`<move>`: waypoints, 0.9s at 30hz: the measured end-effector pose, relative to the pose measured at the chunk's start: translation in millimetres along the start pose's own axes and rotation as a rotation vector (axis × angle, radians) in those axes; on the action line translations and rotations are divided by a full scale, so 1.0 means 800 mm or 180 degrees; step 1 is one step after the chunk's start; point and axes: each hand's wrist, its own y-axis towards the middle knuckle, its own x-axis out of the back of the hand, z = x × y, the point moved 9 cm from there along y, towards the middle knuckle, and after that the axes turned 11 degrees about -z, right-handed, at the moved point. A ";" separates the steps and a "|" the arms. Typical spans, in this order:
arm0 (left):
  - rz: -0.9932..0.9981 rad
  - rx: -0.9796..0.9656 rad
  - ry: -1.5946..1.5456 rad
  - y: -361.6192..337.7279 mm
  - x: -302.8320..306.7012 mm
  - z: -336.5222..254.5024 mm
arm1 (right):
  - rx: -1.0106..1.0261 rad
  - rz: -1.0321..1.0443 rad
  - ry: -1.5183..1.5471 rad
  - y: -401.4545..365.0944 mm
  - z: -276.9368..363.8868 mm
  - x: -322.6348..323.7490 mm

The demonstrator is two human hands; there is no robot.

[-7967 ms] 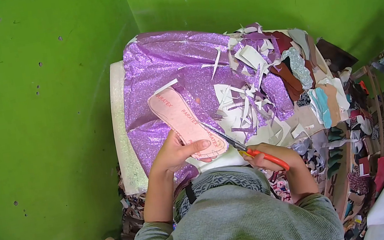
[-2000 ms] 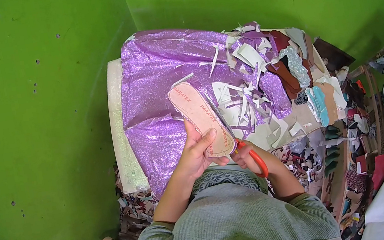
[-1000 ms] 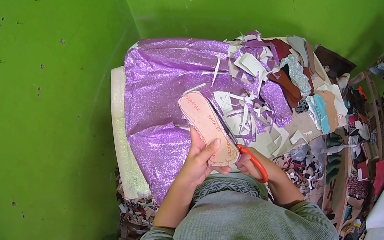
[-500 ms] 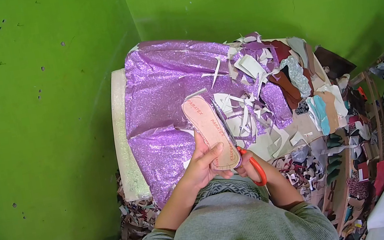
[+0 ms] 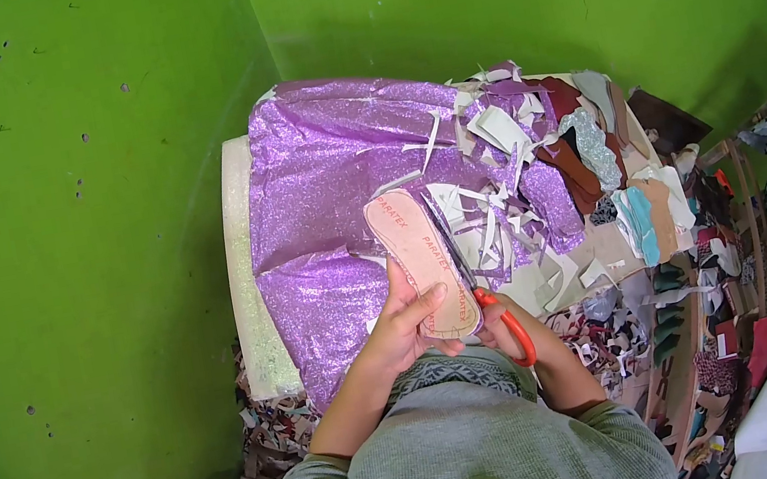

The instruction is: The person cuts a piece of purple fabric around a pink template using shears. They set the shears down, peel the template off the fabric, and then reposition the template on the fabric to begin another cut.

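Observation:
A pinkish insole (image 5: 418, 249) printed PARATEX is gripped in my left hand (image 5: 405, 325), thumb on its face. Some material shows along its edge, and a pale strip (image 5: 397, 182) sticks out past its top end. My right hand (image 5: 496, 325) holds scissors (image 5: 516, 324) with orange handles. Their dark blades lie along the insole's right edge; how far apart they are is hard to make out. Under both hands a sheet of glittery purple material (image 5: 320, 164) covers much of the table, its left side hanging down.
White and purple offcuts (image 5: 499, 132) lie in a heap right of the insole. Brown, silver and teal cut pieces (image 5: 637, 222) rest at the table's right end. Scraps (image 5: 604, 345) cover the floor. A wooden rack (image 5: 752, 228) and green walls (image 5: 117, 101) surround the table.
The scissors have shifted slightly along the insole's right edge, and their handles sit a little differently. The pale strip at the insole's top now extends further left. My left hand has hardly moved.

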 end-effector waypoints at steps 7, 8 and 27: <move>0.0056 0.0038 0.0066 -0.002 -0.002 -0.001 | -0.0198 0.0019 -0.0075 -0.001 -0.004 0.001; 0.0080 0.0014 0.0159 -0.003 -0.003 -0.001 | -0.0167 0.0006 -0.0033 -0.002 -0.005 0.001; -0.0036 0.0103 0.0168 -0.004 -0.006 0.003 | -0.0097 -0.0018 0.0185 0.003 0.006 -0.003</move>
